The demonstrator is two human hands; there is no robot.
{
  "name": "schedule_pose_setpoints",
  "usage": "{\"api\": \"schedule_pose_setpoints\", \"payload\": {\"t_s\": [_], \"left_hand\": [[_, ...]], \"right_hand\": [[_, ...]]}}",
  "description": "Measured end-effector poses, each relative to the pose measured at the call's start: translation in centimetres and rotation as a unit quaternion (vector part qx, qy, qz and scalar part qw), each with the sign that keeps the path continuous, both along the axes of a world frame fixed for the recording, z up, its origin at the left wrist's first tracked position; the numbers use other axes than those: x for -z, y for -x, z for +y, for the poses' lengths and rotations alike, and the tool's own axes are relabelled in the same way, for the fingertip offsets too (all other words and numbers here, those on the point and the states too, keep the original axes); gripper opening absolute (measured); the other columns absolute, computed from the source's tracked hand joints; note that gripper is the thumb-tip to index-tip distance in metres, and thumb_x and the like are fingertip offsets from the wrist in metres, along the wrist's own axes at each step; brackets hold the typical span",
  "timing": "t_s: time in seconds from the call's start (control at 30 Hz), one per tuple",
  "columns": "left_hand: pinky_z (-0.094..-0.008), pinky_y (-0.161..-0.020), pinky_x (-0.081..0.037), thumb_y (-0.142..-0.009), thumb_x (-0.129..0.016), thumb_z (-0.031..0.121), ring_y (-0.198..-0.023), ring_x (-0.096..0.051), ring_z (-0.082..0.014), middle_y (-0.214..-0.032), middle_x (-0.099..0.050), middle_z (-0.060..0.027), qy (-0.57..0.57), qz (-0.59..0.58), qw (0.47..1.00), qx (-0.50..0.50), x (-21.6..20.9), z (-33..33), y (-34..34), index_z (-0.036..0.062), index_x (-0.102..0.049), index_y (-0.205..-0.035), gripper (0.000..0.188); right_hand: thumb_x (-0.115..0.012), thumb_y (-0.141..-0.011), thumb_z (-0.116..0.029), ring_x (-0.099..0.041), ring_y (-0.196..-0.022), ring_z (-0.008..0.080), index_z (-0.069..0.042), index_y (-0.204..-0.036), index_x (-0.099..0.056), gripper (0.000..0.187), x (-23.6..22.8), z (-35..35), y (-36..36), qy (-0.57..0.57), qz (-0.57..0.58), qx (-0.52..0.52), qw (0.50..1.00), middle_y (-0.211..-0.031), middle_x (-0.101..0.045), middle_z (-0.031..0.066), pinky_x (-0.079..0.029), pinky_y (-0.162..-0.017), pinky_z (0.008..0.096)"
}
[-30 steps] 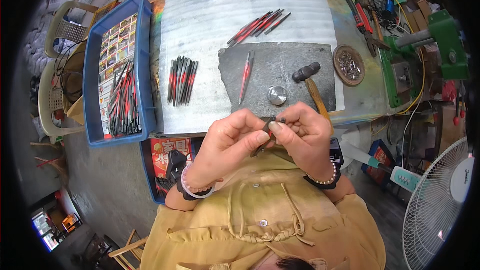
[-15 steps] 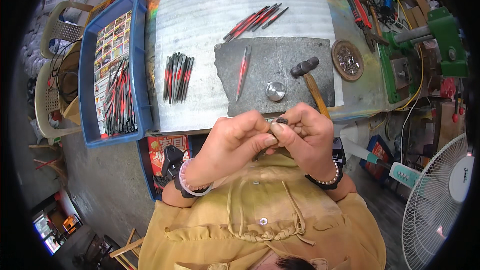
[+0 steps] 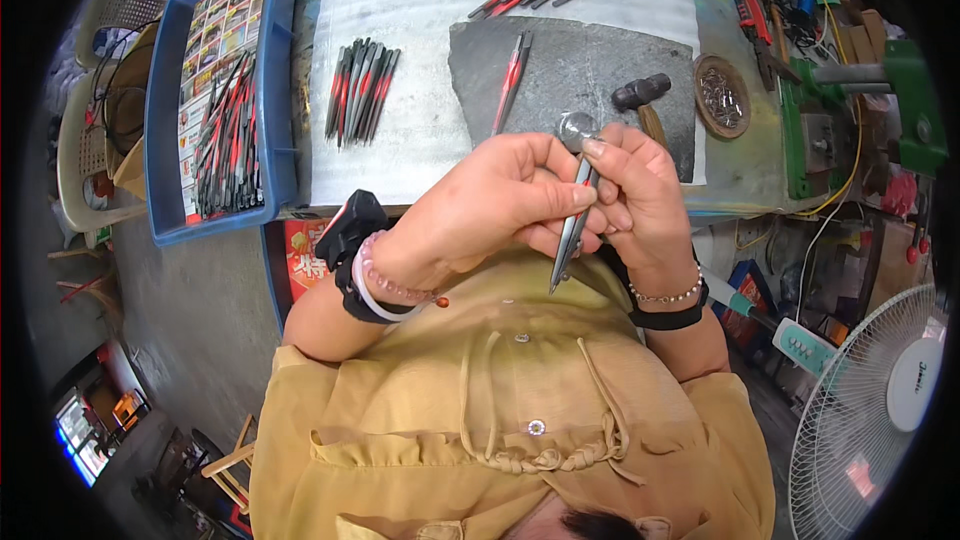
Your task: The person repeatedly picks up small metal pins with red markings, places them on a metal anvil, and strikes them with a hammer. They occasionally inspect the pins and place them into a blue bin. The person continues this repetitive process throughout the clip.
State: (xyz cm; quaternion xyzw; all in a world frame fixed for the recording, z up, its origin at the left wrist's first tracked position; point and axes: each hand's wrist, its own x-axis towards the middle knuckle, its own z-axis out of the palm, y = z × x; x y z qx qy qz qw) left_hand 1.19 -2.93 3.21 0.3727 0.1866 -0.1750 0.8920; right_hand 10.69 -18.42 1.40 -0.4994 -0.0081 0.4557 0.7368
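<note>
From here I see the left hand [image 3: 500,190] and right hand [image 3: 643,185] pinching a pointed rod [image 3: 571,230] between closed fingers, its tip slanting near and left, right hand nearer its far end.

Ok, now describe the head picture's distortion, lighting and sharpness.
Head view: fisheye blacks out the corners and bows the blue tray; head view: the white sheet is brightly lit, the floor dimmer; head view: the left hand, right hand and black-and-red tool look fairly sharp.
</note>
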Motion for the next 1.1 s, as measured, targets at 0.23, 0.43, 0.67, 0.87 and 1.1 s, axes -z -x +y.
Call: {"api": "schedule_pose_setpoints", "payload": {"t_s": [0.23, 0.43, 0.67, 0.87, 1.1], "left_hand": [[-0.0263, -0.062, -0.060, -0.095, -0.059, 0.007, -0.083, -0.072, -0.0272, -0.094, -0.069, -0.0212, 0.050, 0.012, 0.999, 0.007, 1.0, 0.3, -0.3, -0.0027, -0.052, -0.099, 0.013], [-0.0240, -0.062, -0.057, -0.095, -0.061, 0.008, -0.080, -0.071, -0.0202, -0.093, -0.070, -0.0164, 0.019, 0.001, 1.000, 0.023, 0.9, 0.6, 0.0, -0.0010, -0.054, -0.098, 0.012], [-0.0229, -0.061, -0.049, -0.091, -0.066, 0.009, -0.069, -0.059, -0.0070, -0.079, -0.065, -0.0017, -0.509, -0.086, 0.852, -0.090, 2.0, 4.1, 1.5, 0.0012, -0.061, -0.096, 0.011], [-0.0463, -0.065, -0.049, -0.083, -0.067, 0.008, -0.074, -0.063, -0.0382, -0.080, -0.063, -0.0179, -0.855, 0.014, 0.483, -0.187, 5.4, 9.7, 1.5, 0.0019, -0.060, -0.090, 0.012], [-0.0451, -0.067, -0.050, -0.083, -0.067, 0.009, -0.076, -0.061, -0.0376, -0.088, -0.060, -0.0162, -0.894, 0.006, 0.408, -0.184, 5.6, 8.6, 0.5, 0.0039, -0.060, -0.098, 0.018]], "right_hand": [[-0.063, -0.092, -0.011, -0.037, -0.041, 0.0023, -0.008, -0.075, -0.052, 0.020, 0.8, 0.0, 0.1, -0.027, 0.012, 0.015, 0.999, -0.060, -0.050, -0.0013, -0.027, -0.038, 0.0191], [-0.062, -0.093, -0.011, -0.037, -0.041, 0.0032, -0.008, -0.076, -0.051, 0.020, 0.1, 0.3, 0.8, 0.001, -0.014, 0.024, 1.000, -0.060, -0.050, -0.0011, -0.026, -0.038, 0.0193], [-0.062, -0.093, -0.009, -0.038, -0.043, 0.0027, -0.005, -0.080, -0.053, 0.016, -1.9, 0.1, 2.2, 0.046, -0.067, 0.054, 0.995, -0.061, -0.053, 0.0007, -0.027, -0.038, 0.0190], [-0.061, -0.091, -0.007, -0.037, -0.041, 0.0022, -0.004, -0.081, -0.055, 0.013, -2.1, -0.9, 2.8, 0.091, -0.134, 0.009, 0.987, -0.058, -0.053, 0.0003, -0.027, -0.037, 0.0184], [-0.062, -0.090, -0.006, -0.039, -0.041, 0.0025, -0.003, -0.083, -0.056, 0.010, -1.8, -1.5, 2.9, 0.092, -0.128, 0.009, 0.988, -0.059, -0.055, 0.0019, -0.028, -0.037, 0.0179]]}}
